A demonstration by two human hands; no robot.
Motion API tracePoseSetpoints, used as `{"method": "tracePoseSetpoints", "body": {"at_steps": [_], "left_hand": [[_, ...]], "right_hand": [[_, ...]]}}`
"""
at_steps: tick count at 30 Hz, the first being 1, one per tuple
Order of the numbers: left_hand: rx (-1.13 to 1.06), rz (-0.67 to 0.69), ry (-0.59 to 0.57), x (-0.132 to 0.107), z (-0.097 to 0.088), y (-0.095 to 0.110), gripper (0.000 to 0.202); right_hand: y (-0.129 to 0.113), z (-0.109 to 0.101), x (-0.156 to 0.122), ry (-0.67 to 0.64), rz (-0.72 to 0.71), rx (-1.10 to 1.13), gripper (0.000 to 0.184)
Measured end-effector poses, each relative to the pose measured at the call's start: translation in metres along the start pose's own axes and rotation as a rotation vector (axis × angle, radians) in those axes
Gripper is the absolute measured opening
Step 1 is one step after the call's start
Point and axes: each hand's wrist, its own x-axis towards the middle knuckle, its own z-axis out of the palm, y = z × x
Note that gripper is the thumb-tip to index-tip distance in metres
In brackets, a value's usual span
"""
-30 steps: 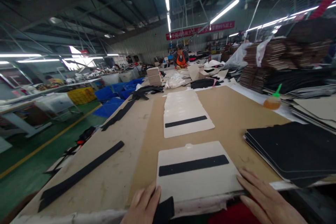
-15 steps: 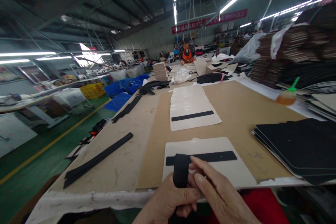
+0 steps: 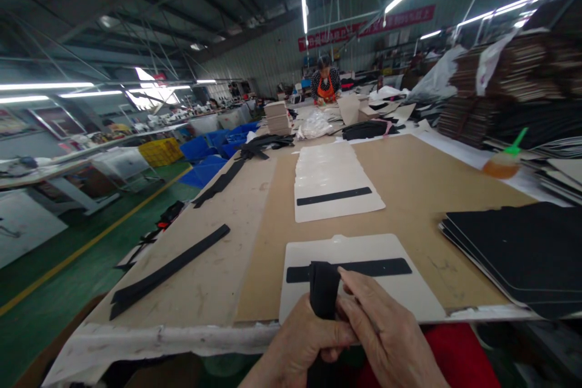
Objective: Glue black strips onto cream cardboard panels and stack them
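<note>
Close to the table's front edge, my left hand [image 3: 304,334] is closed round a folded black fabric strip [image 3: 324,290], whose upper end stands up above the thumb and whose lower end hangs down. My right hand [image 3: 385,322] presses against the strip's right side, thumb and fingers pinched on it; the fingertips are partly hidden. Behind both hands lies a white panel [image 3: 348,247] with a flat black band [image 3: 379,267] across it. Farther back is an overlapping row of white panels [image 3: 325,163], the nearest bearing a similar band [image 3: 334,196].
Loose black strips [image 3: 170,270] lie on the table's left side. A stack of black panels [image 3: 513,248] sits at the right, near a bottle of amber liquid with a green nozzle [image 3: 502,163]. Blue bins [image 3: 204,171] stand beyond the left edge. A person in an orange apron [image 3: 325,88] works at the far end.
Both hands have shifted slightly right with the black strip. Its folded upper end has turned, now showing its layered edge. The panels and loose strips lie as before.
</note>
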Motion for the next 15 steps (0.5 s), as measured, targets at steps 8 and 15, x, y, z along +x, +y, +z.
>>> {"method": "tracePoseSetpoints", "body": {"at_steps": [8,15], "left_hand": [[0.064,0.052,-0.081,-0.004,-0.005,-0.007,0.051],[0.244,0.043,0.068,-0.018,0.006,0.000,0.056]], "right_hand": [[-0.003,-0.014,0.006,0.156,0.546,0.705,0.025],[-0.008,0.006,-0.004,-0.170,0.642,1.001,0.029]]}}
